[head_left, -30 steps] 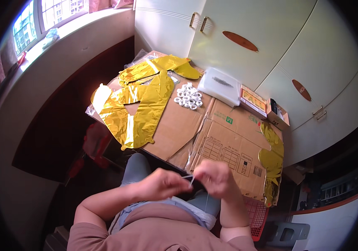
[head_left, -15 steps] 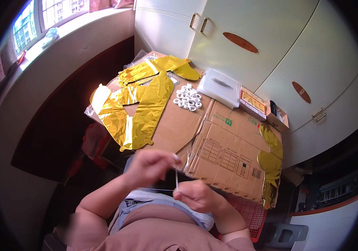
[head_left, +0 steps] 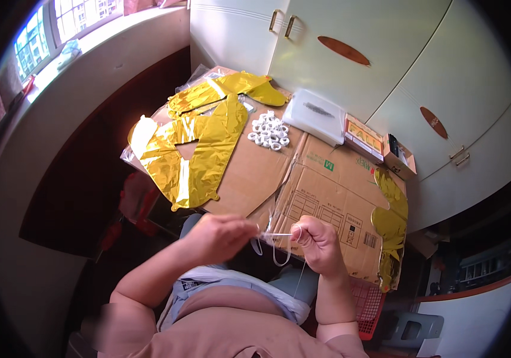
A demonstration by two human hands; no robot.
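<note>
A thin white ribbon (head_left: 280,234) is stretched between my two hands over the near edge of the cardboard, with loose loops of it hanging below. My left hand (head_left: 224,236) is closed, its fingertips pinching one end. In my right hand (head_left: 319,243), a closed fist, the ribbon wraps round the fingers and a fine strand trails down toward my lap. Beyond my left hand lies a flat gold foil balloon (head_left: 204,158) with a triangular hole. Several small white ribbon rolls (head_left: 269,130) are heaped on the cardboard farther off.
Flattened brown cardboard (head_left: 255,179) covers the table. A second gold foil balloon (head_left: 219,92) lies at the back, another gold foil piece (head_left: 388,230) along the right edge. A translucent plastic bag pack (head_left: 314,119) and small boxes (head_left: 364,138) stand before white cabinets (head_left: 380,36). A red basket (head_left: 367,304) sits below right.
My right hand has risen and moved right, coming over the cardboard. The ribbon, nearly upright before, now runs level between my hands. My left hand has shifted only slightly.
</note>
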